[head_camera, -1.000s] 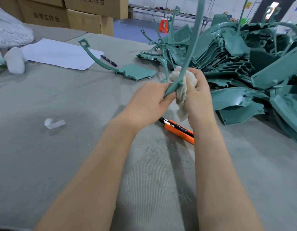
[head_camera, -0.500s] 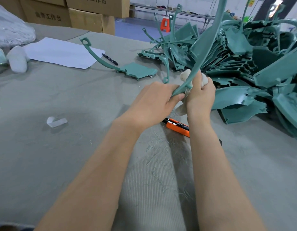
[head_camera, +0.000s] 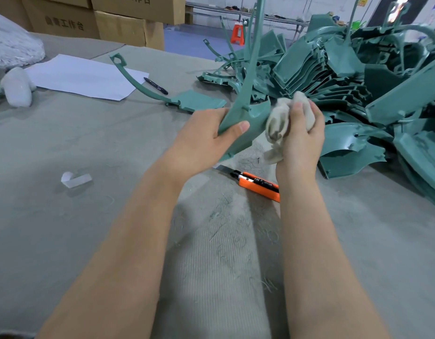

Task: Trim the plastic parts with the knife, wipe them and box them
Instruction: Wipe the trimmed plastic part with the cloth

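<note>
At nine to ten o'clock of the view lie a white bag, a sheet of paper with a pen at its edge, and, nearer, a small clear scrap on the grey desk. Stacked cardboard boxes stand at eleven o'clock behind it, and one loose green part lies flat below them. Just above centre the left hand grips the broad end of the held part, thumb laid across its face. At its three o'clock side the right hand is curled round a bunched, soiled cloth that touches the part. The orange knife lies at the hands' six o'clock, apart from both, among fine green shavings. This piece looks already trimmed and is in its wiping step, with boxing yet to come. The large pile of parts from one to three o'clock suggests most of the job remains, though whether those pieces, or the loose one, have been trimmed I cannot tell. The held part's long arm runs off the top edge, the left fingers are hidden behind it, the right forearm covers the knife's rear end, and which box takes finished pieces is not shown.
</note>
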